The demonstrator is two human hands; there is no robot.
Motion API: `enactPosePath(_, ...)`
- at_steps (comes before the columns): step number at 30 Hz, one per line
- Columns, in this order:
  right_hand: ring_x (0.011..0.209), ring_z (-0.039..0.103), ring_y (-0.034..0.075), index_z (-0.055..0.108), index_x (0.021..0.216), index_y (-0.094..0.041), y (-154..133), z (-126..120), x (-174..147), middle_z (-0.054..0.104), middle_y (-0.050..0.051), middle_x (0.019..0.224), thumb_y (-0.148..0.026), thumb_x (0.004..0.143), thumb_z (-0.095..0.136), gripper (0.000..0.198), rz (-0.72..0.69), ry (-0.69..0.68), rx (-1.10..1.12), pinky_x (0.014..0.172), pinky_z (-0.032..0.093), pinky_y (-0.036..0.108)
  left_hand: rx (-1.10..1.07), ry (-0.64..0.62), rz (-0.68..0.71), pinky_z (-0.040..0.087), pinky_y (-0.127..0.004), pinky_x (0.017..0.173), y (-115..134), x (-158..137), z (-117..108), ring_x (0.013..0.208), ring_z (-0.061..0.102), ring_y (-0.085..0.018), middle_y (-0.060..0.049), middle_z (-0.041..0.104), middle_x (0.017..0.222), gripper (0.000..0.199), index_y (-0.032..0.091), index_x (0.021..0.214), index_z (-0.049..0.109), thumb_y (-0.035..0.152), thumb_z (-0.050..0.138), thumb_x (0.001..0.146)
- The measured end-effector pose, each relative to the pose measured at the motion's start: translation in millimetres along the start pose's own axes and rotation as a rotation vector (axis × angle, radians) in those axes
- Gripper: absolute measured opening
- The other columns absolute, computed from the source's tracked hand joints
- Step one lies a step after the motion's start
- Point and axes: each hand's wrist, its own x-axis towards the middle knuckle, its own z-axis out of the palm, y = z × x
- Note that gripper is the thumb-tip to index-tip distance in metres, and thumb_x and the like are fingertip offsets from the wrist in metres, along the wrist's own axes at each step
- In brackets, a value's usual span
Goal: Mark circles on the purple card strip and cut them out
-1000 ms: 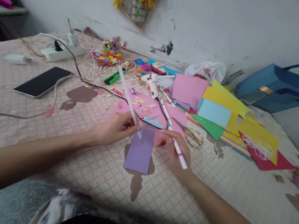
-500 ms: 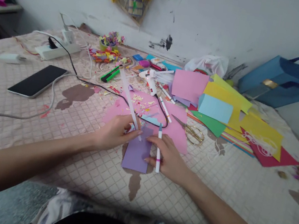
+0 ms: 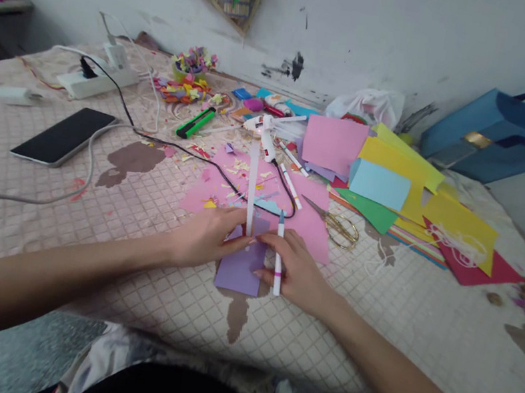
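While left hand pinches strip, half-curled right hand holds marker.

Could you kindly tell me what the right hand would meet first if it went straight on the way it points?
Most likely the left hand, just ahead of the right hand over the purple paper; whether they already touch is unclear.

left grip on translucent strip, right grip on white marker, purple card beneath
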Motion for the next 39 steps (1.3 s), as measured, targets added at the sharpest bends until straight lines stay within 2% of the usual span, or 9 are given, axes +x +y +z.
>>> enactPosePath(13, 0.101, 0.054, 0.029, 0.05, 0.122, -0.022, 0, 0, 1, 0.061, 0.011, 0.111, -0.04, 0.085, 0.067, 0.045, -0.003, 0.007, 0.006, 0.088, 0.045, 0.048, 0.059, -0.038, 0.003, 0.04, -0.022, 0.058, 3, -1, 3, 0.06, 0.053, -0.012, 0.001, 0.054, 0.07, 0.014, 0.018, 0.09, 0.055, 0.031, 0.05, 0.093)
enactPosePath(20, 0.102, 0.055, 0.03, 0.051, 0.121, -0.023, -1, -1, 1, 0.061, 0.012, 0.111, -0.041, 0.085, 0.066, 0.044, 0.005, -0.004, -0.009, 0.087, 0.046, 0.048, 0.126, -0.043, 0.039, 0.039, -0.022, 0.055, 2, -2, 4, 0.06, 0.055, -0.012, 0.0, 0.057, 0.074, 0.016, 0.017, 0.092, 0.055, 0.031, 0.047, 0.095)
enactPosePath(26, 0.103, 0.055, 0.03, 0.052, 0.121, -0.022, -1, -1, 1, 0.062, 0.012, 0.113, -0.042, 0.084, 0.067, 0.045, 0.007, -0.002, 0.007, 0.089, 0.046, 0.05, 0.192, -0.09, 0.065, 0.041, -0.023, 0.058, 1, -2, 4, 0.069, 0.062, -0.015, -0.004, 0.064, 0.085, 0.017, 0.017, 0.097, 0.055, 0.032, 0.047, 0.096)
enactPosePath(28, 0.103, 0.056, 0.03, 0.052, 0.122, -0.024, -1, -1, 1, 0.062, 0.012, 0.113, -0.041, 0.086, 0.064, 0.042, 0.025, 0.03, 0.062, 0.089, 0.047, 0.05, 0.192, -0.12, 0.054, 0.043, -0.024, 0.06, 2, -2, 4, 0.072, 0.063, -0.016, -0.004, 0.066, 0.087, 0.016, 0.017, 0.095, 0.055, 0.031, 0.047, 0.096)
enactPosePath(31, 0.105, 0.059, 0.025, 0.05, 0.127, -0.027, -1, -2, -1, 0.062, 0.009, 0.114, -0.037, 0.096, 0.048, 0.033, 0.06, 0.151, 0.269, 0.09, 0.049, 0.045, 0.173, -0.153, 0.039, 0.045, -0.025, 0.064, 1, -2, 3, 0.077, 0.065, -0.017, -0.005, 0.068, 0.092, 0.013, 0.018, 0.095, 0.056, 0.029, 0.049, 0.095)
enactPosePath(33, 0.096, 0.061, 0.021, 0.049, 0.13, -0.028, -2, -4, -1, 0.063, 0.006, 0.105, -0.038, 0.1, 0.04, 0.033, 0.111, 0.242, 0.415, 0.084, 0.051, 0.038, 0.157, -0.165, 0.033, 0.046, -0.025, 0.065, 1, -3, 3, 0.078, 0.065, -0.018, -0.005, 0.068, 0.093, 0.013, 0.017, 0.096, 0.056, 0.028, 0.05, 0.095)
enactPosePath(35, 0.075, 0.059, 0.017, 0.057, 0.124, -0.026, -3, -6, 0, 0.062, 0.003, 0.086, -0.045, 0.099, 0.04, 0.036, 0.178, 0.303, 0.511, 0.067, 0.05, 0.031, 0.133, -0.161, 0.027, 0.045, -0.025, 0.064, 1, -3, 4, 0.075, 0.064, -0.017, -0.005, 0.067, 0.09, 0.012, 0.016, 0.094, 0.057, 0.028, 0.052, 0.095)
enactPosePath(37, 0.058, 0.05, 0.013, 0.065, 0.106, -0.021, -4, -10, 4, 0.054, 0.0, 0.069, -0.051, 0.097, 0.042, 0.04, 0.252, 0.332, 0.581, 0.052, 0.042, 0.027, 0.101, -0.138, 0.026, 0.045, -0.025, 0.065, 1, -2, 4, 0.074, 0.063, -0.017, -0.004, 0.065, 0.087, 0.013, 0.016, 0.091, 0.057, 0.028, 0.054, 0.094)
enactPosePath(39, 0.051, 0.043, 0.011, 0.065, 0.088, -0.018, -5, -13, 11, 0.046, -0.003, 0.059, -0.053, 0.094, 0.047, 0.04, 0.326, 0.331, 0.634, 0.046, 0.034, 0.025, 0.062, -0.116, 0.019, 0.047, -0.026, 0.07, 2, -1, 3, 0.081, 0.063, -0.018, -0.004, 0.064, 0.09, 0.013, 0.016, 0.088, 0.058, 0.028, 0.056, 0.093)
